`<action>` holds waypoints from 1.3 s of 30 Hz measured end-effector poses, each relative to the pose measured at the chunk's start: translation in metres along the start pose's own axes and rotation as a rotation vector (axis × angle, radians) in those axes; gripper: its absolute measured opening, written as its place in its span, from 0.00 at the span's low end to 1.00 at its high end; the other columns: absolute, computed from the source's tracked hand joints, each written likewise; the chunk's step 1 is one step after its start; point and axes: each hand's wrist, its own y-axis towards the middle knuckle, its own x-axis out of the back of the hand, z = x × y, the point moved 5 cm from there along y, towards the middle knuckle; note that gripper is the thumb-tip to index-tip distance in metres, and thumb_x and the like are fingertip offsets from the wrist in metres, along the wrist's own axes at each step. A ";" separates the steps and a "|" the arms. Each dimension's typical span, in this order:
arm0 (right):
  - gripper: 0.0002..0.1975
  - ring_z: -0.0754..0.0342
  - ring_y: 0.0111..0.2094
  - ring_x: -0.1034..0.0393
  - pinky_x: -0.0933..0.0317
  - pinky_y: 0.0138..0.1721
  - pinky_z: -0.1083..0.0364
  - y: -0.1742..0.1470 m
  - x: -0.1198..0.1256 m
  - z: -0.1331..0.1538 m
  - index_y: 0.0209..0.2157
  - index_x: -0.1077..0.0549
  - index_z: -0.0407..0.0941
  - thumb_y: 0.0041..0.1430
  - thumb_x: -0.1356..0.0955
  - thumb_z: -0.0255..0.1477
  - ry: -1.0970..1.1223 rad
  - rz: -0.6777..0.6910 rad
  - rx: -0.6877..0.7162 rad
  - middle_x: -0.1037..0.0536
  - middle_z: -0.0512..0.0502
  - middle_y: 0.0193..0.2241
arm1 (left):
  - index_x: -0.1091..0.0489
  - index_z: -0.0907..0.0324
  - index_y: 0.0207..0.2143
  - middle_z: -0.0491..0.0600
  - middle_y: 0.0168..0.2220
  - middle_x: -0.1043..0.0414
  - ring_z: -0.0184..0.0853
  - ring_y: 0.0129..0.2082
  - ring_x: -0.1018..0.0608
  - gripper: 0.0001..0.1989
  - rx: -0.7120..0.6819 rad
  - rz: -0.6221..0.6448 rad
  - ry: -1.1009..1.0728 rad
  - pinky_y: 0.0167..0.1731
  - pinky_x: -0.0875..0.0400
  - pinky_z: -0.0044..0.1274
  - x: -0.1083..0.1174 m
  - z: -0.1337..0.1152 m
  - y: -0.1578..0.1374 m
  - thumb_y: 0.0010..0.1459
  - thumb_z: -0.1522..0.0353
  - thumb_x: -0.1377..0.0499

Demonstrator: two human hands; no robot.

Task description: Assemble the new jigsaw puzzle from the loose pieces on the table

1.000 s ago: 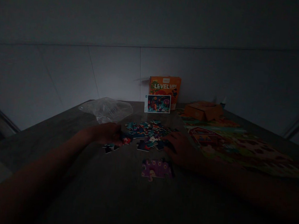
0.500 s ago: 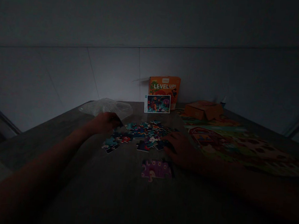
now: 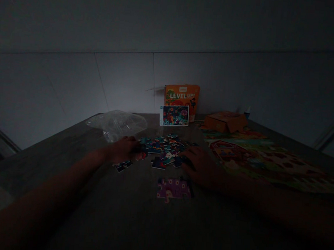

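Observation:
Loose jigsaw puzzle pieces (image 3: 159, 144), mostly teal, dark blue and red, lie in a pile on the grey table. At the left side of the pile, my left hand (image 3: 126, 149) is lowered over several pieces. Its fingertips are in deep shadow, so I cannot tell whether they grip one. My right hand (image 3: 198, 164) rests at the pile's right edge with its fingers spread. Closer to me lies a joined purple puzzle section (image 3: 174, 189) with pale rings, apart from both hands.
A picture card (image 3: 174, 115) leans before an orange "LEVEL UP!" box (image 3: 182, 91) by the wall. Crumpled clear plastic (image 3: 121, 122) lies at the back left. On the right are an orange carton (image 3: 225, 121) and a large farm picture (image 3: 257, 159). The room is very dim.
My left hand has come down and slightly right, from beside the plastic onto the left part of the pile. My right hand has stayed nearly still. The view has shifted slightly.

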 end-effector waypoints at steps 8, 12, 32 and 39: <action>0.17 0.40 0.52 0.35 0.39 0.54 0.41 0.000 -0.002 -0.001 0.52 0.27 0.38 0.63 0.34 0.28 -0.003 0.015 -0.011 0.27 0.33 0.49 | 0.32 0.61 0.37 0.52 0.29 0.26 0.39 0.27 0.25 0.22 0.079 -0.065 -0.239 0.24 0.36 0.25 -0.011 0.010 0.009 0.55 0.50 0.46; 0.17 0.40 0.53 0.35 0.40 0.55 0.41 0.000 -0.001 -0.001 0.52 0.27 0.38 0.62 0.34 0.28 0.004 0.021 -0.022 0.28 0.33 0.49 | 0.33 0.60 0.32 0.51 0.27 0.27 0.38 0.27 0.26 0.21 0.119 -0.131 -0.371 0.24 0.37 0.24 -0.010 0.016 0.012 0.53 0.50 0.44; 0.17 0.41 0.50 0.33 0.38 0.52 0.41 -0.001 0.000 -0.001 0.52 0.27 0.39 0.63 0.35 0.28 0.008 -0.001 0.008 0.27 0.33 0.48 | 0.32 0.59 0.14 0.47 0.14 0.35 0.33 0.19 0.30 0.24 0.319 -0.218 -0.267 0.22 0.43 0.23 0.012 0.024 0.002 0.55 0.53 0.47; 0.17 0.41 0.52 0.34 0.39 0.53 0.41 -0.001 -0.001 0.000 0.53 0.28 0.38 0.64 0.35 0.28 0.012 0.027 -0.014 0.28 0.33 0.50 | 0.30 0.61 0.21 0.47 0.17 0.35 0.34 0.20 0.30 0.28 0.345 -0.260 -0.251 0.22 0.41 0.22 0.018 0.025 0.003 0.58 0.49 0.54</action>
